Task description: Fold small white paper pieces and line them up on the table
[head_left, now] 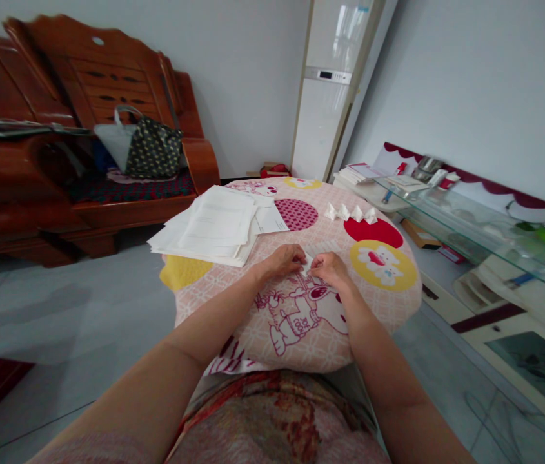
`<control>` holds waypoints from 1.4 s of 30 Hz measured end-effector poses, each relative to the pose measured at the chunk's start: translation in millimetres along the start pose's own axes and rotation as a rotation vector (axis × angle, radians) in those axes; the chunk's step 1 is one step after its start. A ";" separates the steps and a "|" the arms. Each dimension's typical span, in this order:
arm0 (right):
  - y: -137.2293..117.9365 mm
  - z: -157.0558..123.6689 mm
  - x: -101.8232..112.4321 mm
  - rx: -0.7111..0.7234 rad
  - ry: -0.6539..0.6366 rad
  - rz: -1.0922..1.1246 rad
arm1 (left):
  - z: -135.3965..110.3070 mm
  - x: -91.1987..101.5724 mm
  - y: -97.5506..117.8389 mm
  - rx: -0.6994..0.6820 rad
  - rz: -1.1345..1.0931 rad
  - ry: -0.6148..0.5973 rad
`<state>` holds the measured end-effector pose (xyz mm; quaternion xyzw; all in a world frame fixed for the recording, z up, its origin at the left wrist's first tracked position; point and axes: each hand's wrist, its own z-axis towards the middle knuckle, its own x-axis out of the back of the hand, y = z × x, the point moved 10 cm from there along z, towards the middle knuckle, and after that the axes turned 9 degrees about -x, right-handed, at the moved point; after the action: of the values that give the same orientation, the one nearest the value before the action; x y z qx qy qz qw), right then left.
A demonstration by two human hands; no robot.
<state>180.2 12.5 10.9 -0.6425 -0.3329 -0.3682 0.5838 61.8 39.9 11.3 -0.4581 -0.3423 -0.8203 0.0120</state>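
My left hand and my right hand come close together over the table, fingers bent in a pinch. Between them is a small folded piece of white paper, gripped from both sides; its exact shape is partly hidden by my fingers. Just beyond the hands lies a pale strip of paper. Farther back on the right, several small white folded paper shapes stand in a row. To the left rests a spread pile of white paper sheets.
A patterned cloth covers the round table. On the right stands a glass-topped cabinet holding a paper stack and small items. A wooden bench with bags is at the left, and a tall white air conditioner stands behind.
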 end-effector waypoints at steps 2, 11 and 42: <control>-3.9 -1.8 -0.2 0.022 -0.014 -0.003 | 0.2 -0.2 0.1 0.005 0.009 -0.002; -10.6 -5.9 -0.6 0.043 -0.032 -0.032 | -2.1 4.4 -5.9 0.086 -0.118 0.021; -50.0 -27.3 12.8 0.288 0.225 -0.313 | -1.6 12.8 8.6 -0.082 0.056 0.069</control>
<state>141.5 -9.9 48.5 -0.4480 -0.4107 -0.4721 0.6386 56.0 36.1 25.1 -0.4389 -0.2946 -0.8484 0.0282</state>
